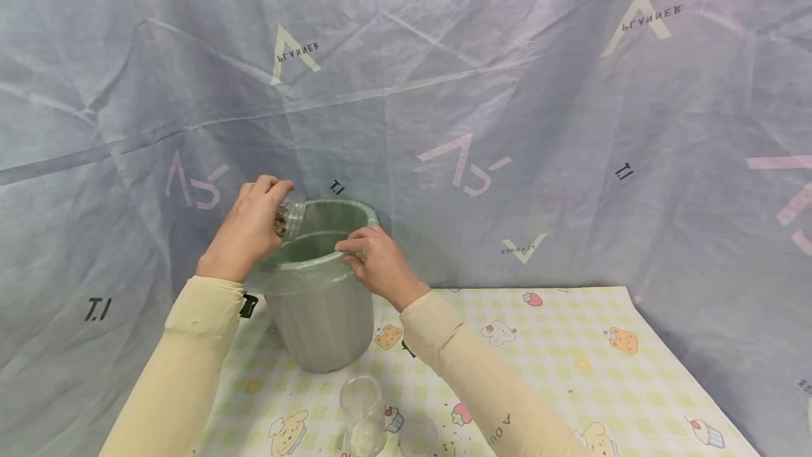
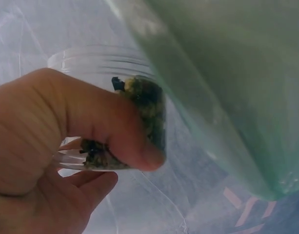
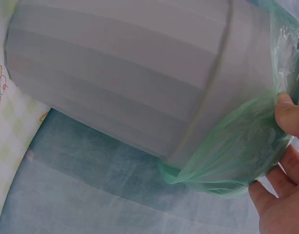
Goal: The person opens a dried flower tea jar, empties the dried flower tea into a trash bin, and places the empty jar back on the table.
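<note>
My left hand (image 1: 247, 231) grips a clear plastic jar (image 1: 294, 213) above the left side of a grey trash can (image 1: 320, 330). Dark green and yellowish dried bits (image 2: 150, 105) lie inside the jar, which is tilted on its side in the head view. A thin green trash bag (image 3: 237, 141) lines the can and folds down over its rim. On the can's right side, my right hand (image 1: 383, 266) pinches the bag-covered rim, thumb on the outside and fingers over the edge. The bottom of the can's inside is hidden.
Clear plastic containers (image 1: 361, 397) stand on the table in front of the can, and dark crumbs lie near them. A green checked cloth (image 1: 539, 372) with cartoon prints covers the table. Grey-blue fabric (image 1: 444, 90) hangs close behind and on both sides.
</note>
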